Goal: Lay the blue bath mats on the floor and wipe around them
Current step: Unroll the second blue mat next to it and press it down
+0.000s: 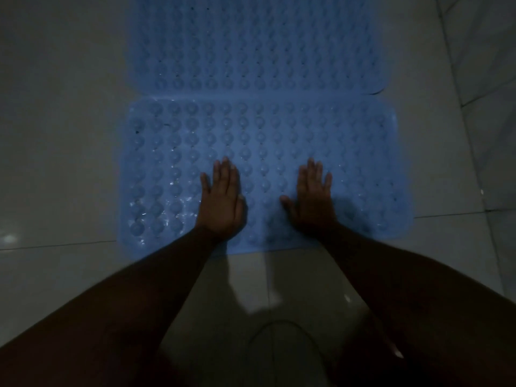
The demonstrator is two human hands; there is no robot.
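Left hand (222,201), right hand (312,198) flat, fingers straight, gripping nothing, pressing near mat (279,141) mid-frame; wet-looking surface, palms may slip.

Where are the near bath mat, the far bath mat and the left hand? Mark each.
near bath mat (363,152), head view, its bare right part
far bath mat (251,46), head view, middle of its surface
left hand (222,199), head view, back of the hand

Floor (55,135): large pale glossy tiles, thin dark grout lines (55,245). Lighting dim overall. Bright reflection patch (268,283) on the near tiles; small glare spot (9,238) at the left edge.
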